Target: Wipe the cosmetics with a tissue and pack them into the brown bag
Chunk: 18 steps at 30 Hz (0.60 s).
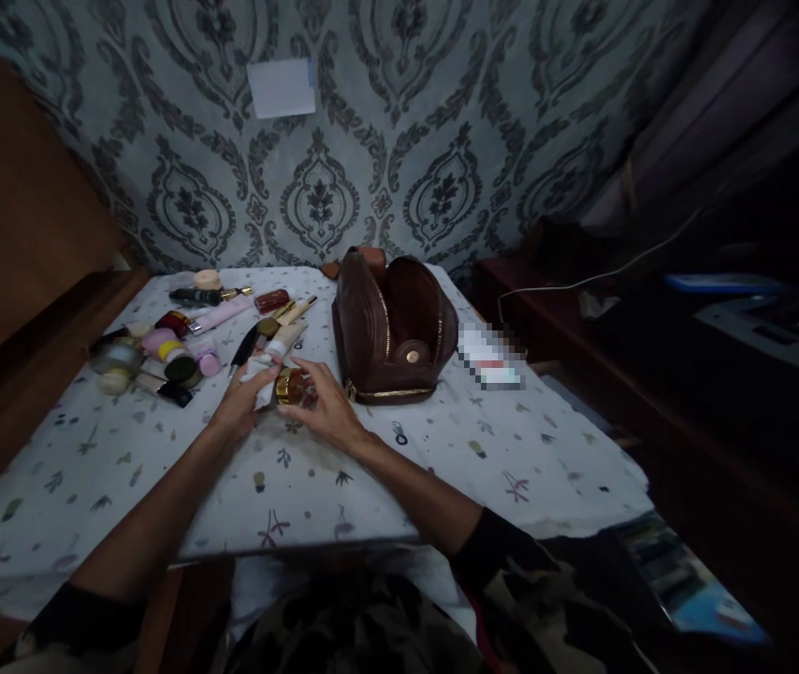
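Observation:
Over the table's middle, my right hand has its fingers curled round a small jar with a shiny gold band. My left hand is closed on a crumpled white tissue, which lies against the jar's left side. Just beyond the hands lie a pale cosmetic tube, a black-handled brush and a thin gold-and-black tube. To the right of my right hand a brown leather bag stands unzipped with its top gaping.
Several cosmetics, among them a green-lidded jar, a pink tube and a dark red case, are heaped at the table's left. A blurred-out flat item lies right of the bag. Patterned wall rises behind; a brown wooden panel borders the left.

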### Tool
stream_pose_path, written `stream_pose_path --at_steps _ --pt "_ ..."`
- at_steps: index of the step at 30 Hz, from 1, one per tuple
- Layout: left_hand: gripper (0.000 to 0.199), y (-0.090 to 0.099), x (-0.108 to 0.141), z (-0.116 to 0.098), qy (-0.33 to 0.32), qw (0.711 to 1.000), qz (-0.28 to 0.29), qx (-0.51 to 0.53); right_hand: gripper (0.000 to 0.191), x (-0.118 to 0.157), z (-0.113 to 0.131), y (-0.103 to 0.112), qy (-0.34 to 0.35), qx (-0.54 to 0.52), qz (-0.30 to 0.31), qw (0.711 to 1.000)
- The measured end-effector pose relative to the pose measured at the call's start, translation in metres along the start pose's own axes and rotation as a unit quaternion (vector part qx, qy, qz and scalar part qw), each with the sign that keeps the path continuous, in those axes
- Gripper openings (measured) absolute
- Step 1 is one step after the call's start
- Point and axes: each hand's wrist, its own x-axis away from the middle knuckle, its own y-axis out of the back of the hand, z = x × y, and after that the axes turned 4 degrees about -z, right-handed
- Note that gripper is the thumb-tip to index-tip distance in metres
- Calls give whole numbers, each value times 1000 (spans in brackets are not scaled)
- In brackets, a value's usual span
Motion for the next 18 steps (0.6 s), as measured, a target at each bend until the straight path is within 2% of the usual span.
stream_pose_path --at_steps 2,5,9,14,18 --pt "41 -1 -1 0 -15 1000 0 7 71 0 0 -1 -33 -2 -10 999" --pt "37 0 -3 2 -35 999 -8 10 59 0 1 -1 -67 -27 7 997" --pt "38 1 -6 3 -29 999 -30 6 55 0 4 0 -88 -43 20 995" --pt "37 1 -6 0 1 1000 24 7 56 0 2 -2 -63 -71 -4 995" --pt "42 5 -5 -3 39 997 72 5 60 1 1 -2 -9 -28 -3 1000"
